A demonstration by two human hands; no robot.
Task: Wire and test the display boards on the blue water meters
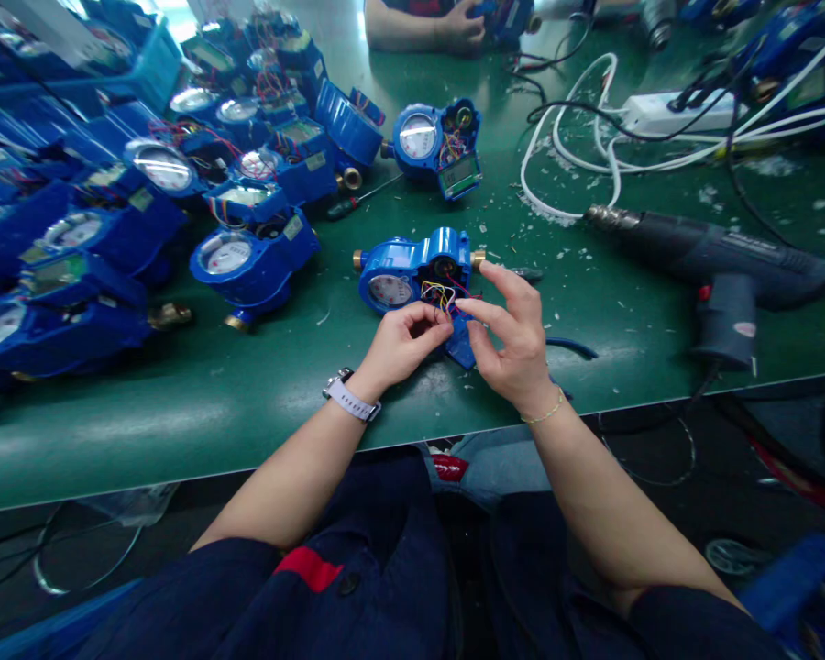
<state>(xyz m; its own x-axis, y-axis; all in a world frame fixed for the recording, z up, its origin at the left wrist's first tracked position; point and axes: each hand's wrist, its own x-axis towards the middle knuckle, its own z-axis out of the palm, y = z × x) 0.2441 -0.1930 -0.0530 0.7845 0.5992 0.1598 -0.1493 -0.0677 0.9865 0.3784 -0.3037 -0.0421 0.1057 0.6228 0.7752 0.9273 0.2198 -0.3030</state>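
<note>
A blue water meter (pixel 412 270) with brass ends lies on the green table (pixel 179 403) in front of me, its cover off and a bundle of thin coloured wires (pixel 440 295) coming out of it. My left hand (pixel 402 344) pinches these wires with curled fingers. My right hand (pixel 512 335) also pinches the wires between thumb and forefinger, its other fingers raised. A loose blue cover piece (pixel 459 348) lies between my hands, partly hidden.
Several blue meters (pixel 247 257) are piled at the left. Another open meter (pixel 436 147) sits further back. A dark heat gun (pixel 715 261) lies at the right, behind it white cables (pixel 591 137) and a power strip (pixel 666 110). Another person's hands (pixel 454 23) work opposite.
</note>
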